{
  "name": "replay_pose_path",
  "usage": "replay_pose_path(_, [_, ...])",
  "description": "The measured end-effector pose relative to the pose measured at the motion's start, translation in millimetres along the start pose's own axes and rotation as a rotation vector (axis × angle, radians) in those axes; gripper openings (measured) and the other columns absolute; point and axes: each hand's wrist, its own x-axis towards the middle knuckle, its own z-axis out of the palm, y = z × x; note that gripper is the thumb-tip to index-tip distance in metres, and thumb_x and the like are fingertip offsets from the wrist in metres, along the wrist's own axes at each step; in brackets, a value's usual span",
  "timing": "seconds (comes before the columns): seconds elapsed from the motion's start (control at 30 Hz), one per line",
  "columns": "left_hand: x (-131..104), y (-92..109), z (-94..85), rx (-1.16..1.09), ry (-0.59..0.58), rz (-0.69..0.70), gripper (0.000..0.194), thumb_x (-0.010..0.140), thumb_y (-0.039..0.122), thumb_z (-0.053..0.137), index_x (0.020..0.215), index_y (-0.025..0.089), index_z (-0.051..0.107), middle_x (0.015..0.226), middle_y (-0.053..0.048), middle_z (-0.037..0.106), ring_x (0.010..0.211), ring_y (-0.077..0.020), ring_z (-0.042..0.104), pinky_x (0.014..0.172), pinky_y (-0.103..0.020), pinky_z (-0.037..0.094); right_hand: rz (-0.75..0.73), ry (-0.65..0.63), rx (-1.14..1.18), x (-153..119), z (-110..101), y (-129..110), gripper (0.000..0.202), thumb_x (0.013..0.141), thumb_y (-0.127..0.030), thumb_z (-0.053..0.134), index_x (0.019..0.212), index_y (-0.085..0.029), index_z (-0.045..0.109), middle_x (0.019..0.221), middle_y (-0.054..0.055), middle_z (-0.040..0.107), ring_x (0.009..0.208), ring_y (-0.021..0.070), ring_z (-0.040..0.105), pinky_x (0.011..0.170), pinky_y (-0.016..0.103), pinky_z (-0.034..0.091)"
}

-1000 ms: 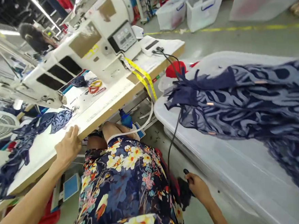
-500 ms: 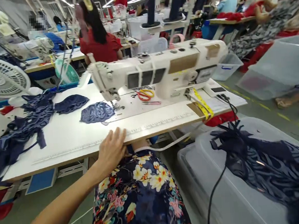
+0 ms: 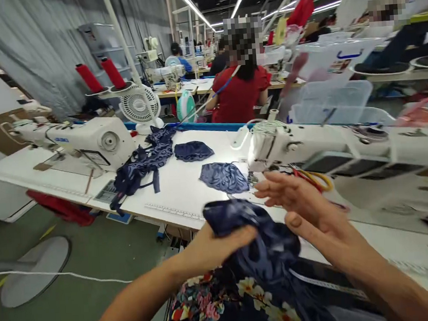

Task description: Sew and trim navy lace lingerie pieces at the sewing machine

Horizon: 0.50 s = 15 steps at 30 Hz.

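A bunched length of navy patterned fabric (image 3: 274, 244) hangs over my lap, blurred by motion. My left hand (image 3: 223, 245) grips it, thumb on top. Just right of the fabric, my right hand (image 3: 309, 212) is raised with its fingers apart, holding nothing. Beyond my hands stands a white sewing machine (image 3: 293, 142). A blue patterned fabric piece (image 3: 224, 177) lies flat beside its needle area. Farther left on the white table are a darker navy piece (image 3: 193, 150) and a heap of navy strips (image 3: 141, 168). Scissors with yellow and red handles (image 3: 321, 180) are partly hidden behind my right hand.
A second sewing machine (image 3: 102, 141) stands on the left, with a white fan (image 3: 140, 104) behind it. A printed ruler (image 3: 173, 212) runs along the table's front edge. Ahead sits a person in red (image 3: 236, 93). Clear plastic boxes (image 3: 334, 98) stand behind the machine.
The view has swung left. My left hand has left the table edge and now holds navy fabric like that seen earlier on the box at right. My right hand has come into view.
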Motion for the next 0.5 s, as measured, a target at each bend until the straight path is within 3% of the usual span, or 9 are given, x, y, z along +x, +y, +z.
replay_pose_path(0.07, [4.8,8.0,-21.6,-0.254,0.235,-0.058,0.035,0.079,0.040,0.076,0.105,0.017,0.071,0.106,-0.006,0.073,0.092,-0.0203,0.069,0.082,-0.031,0.056,0.055,-0.129,0.090,-8.9,17.8,37.4,0.055,0.100,-0.044,0.035,0.153,-0.028,0.026,0.135,0.015,0.057,0.118,0.0268,0.061,0.088,0.036,0.056])
replay_pose_path(0.13, [16.0,16.0,-38.4,-0.409,0.398,-0.059,0.034,0.080,0.037,0.076,0.106,0.016,0.070,0.104,-0.007,0.073,0.083,-0.0180,0.070,0.073,-0.028,0.058,0.107,-0.279,0.168,-22.9,35.0,66.4,0.056,0.101,-0.045,0.033,0.153,-0.028,0.026,0.127,0.015,0.064,0.105,0.0264,0.068,0.080,0.036,0.058])
replay_pose_path(0.2, [31.1,21.1,-52.3,-0.496,0.500,-0.046,0.028,0.083,0.033,0.073,0.103,0.014,0.069,0.098,-0.007,0.074,0.074,-0.0150,0.069,0.065,-0.024,0.057,0.210,-0.511,0.306,-32.8,45.4,81.7,0.057,0.100,-0.046,0.038,0.153,-0.030,0.026,0.118,0.011,0.068,0.090,0.0228,0.072,0.072,0.032,0.060])
replay_pose_path(0.27, [46.1,22.4,-65.7,-0.558,0.558,-0.033,0.022,0.086,0.030,0.070,0.099,0.013,0.069,0.093,-0.006,0.075,0.070,-0.0130,0.069,0.062,-0.022,0.057,0.284,-0.588,0.315,-35.1,43.6,87.0,0.056,0.099,-0.044,0.044,0.151,-0.031,0.030,0.111,0.007,0.071,0.083,0.0202,0.072,0.070,0.028,0.060])
replay_pose_path(0.33, [57.7,20.5,-79.2,-0.614,0.580,-0.016,0.017,0.089,0.028,0.066,0.097,0.014,0.069,0.090,-0.005,0.075,0.069,-0.0122,0.069,0.062,-0.021,0.058,0.277,-0.479,0.133,-32.2,29.6,88.8,0.055,0.096,-0.042,0.050,0.148,-0.030,0.037,0.114,0.007,0.071,0.090,0.0214,0.072,0.072,0.027,0.060])
replay_pose_path(0.4, [64.9,16.7,-92.1,-0.662,0.595,-0.006,0.015,0.091,0.027,0.064,0.097,0.014,0.069,0.089,-0.004,0.075,0.070,-0.0119,0.070,0.063,-0.021,0.059,0.181,-0.308,-0.126,-28.6,7.9,90.4,0.054,0.093,-0.043,0.056,0.144,-0.029,0.045,0.119,0.007,0.070,0.097,0.0239,0.071,0.072,0.026,0.060])
replay_pose_path(0.5, [67.0,8.4,-109.3,-0.640,0.650,0.006,0.013,0.091,0.026,0.064,0.097,0.015,0.068,0.093,-0.005,0.075,0.073,-0.0121,0.070,0.065,-0.021,0.059,-0.016,-0.035,-0.451,-27.3,-24.1,93.6,0.052,0.094,-0.050,0.052,0.141,-0.029,0.049,0.106,0.005,0.074,0.084,0.0227,0.073,0.061,0.025,0.059])
